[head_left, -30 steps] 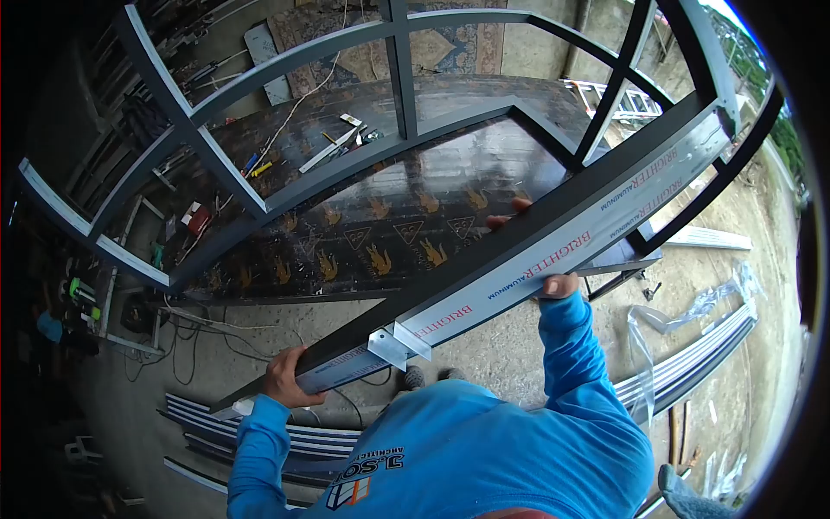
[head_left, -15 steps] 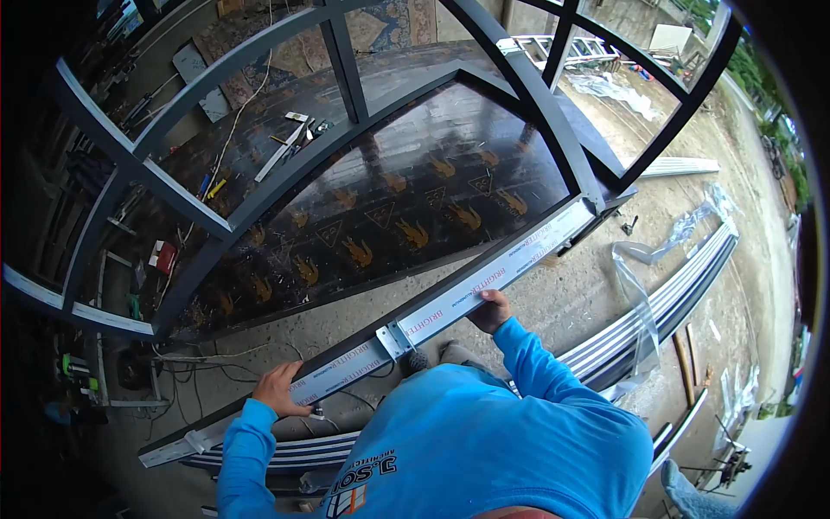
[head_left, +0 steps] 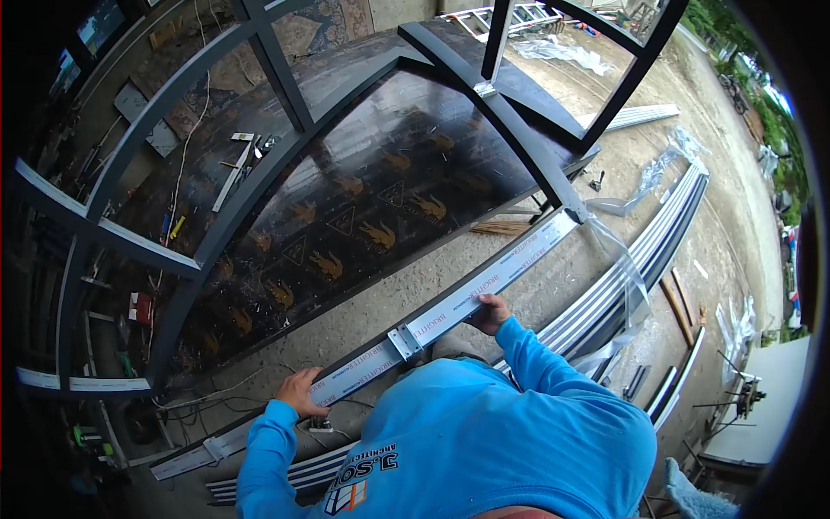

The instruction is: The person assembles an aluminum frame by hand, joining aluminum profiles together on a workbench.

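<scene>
A large dark grey metal window frame [head_left: 294,108] with curved bars lies partly over a black-topped table. Its near bar [head_left: 450,311] has white film printed "BRIGHTER" and runs across in front of my body. My left hand [head_left: 303,392] grips this bar toward its left end, thumb and fingers on either side. My right hand [head_left: 491,314] is closed around the near edge of the same bar, right of the middle; some of its fingers are hidden underneath. Between my hands, a small metal bracket [head_left: 404,342] sits on the bar.
The black table [head_left: 363,216] carries a square [head_left: 232,177] and other tools. Bundled striped profiles [head_left: 640,242] with loose plastic wrap lie on the ground at right. A ladder [head_left: 506,19] lies beyond the table. Cables [head_left: 233,389] trail across the floor at left.
The frame has shifted toward me, and the gap between its near bar and the table edge has widened. Both hands keep hold of the bar. The view has turned slightly.
</scene>
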{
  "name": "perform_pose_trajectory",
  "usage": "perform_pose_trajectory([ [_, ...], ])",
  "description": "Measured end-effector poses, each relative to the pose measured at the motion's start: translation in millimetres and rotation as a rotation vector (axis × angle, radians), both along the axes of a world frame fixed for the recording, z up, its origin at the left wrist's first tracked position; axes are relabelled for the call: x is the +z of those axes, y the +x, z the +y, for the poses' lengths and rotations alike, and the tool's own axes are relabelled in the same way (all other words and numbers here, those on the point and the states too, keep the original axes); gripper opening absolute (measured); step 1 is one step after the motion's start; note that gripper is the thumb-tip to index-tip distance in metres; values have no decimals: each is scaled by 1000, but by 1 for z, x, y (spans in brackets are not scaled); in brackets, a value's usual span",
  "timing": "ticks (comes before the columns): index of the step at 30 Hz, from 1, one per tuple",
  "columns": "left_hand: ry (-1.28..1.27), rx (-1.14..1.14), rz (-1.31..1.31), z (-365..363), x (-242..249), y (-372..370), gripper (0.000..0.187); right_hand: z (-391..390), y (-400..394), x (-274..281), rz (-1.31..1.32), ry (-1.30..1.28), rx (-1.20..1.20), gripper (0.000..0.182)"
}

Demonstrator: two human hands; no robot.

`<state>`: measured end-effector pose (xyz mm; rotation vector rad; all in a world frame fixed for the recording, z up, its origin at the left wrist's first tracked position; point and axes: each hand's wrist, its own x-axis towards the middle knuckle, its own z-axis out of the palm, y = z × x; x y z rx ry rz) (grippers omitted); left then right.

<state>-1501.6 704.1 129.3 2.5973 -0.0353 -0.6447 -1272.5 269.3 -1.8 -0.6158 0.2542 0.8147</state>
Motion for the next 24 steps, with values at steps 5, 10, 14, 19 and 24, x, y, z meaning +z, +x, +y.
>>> perform_pose_trajectory([
  [5, -99, -20, 59, 0, -29, 13, 86, -6, 10, -19, 45, -61, 20, 52],
  [10, -58, -7, 92, 4, -41, 25, 84, -1, 21, -32, 104, -76, 28, 52],
  [14, -78, 41, 162, 11, -48, 34, 83, 21, 20, -40, 119, -155, -68, 58],
  [19, -53, 74, 354, 24, -42, 55, 83, 43, 28, -12, 242, -110, -33, 57],
  [24, -206, 617, 2, 117, -32, 138, 60, 63, 37, -23, 282, -205, -116, 50],
])
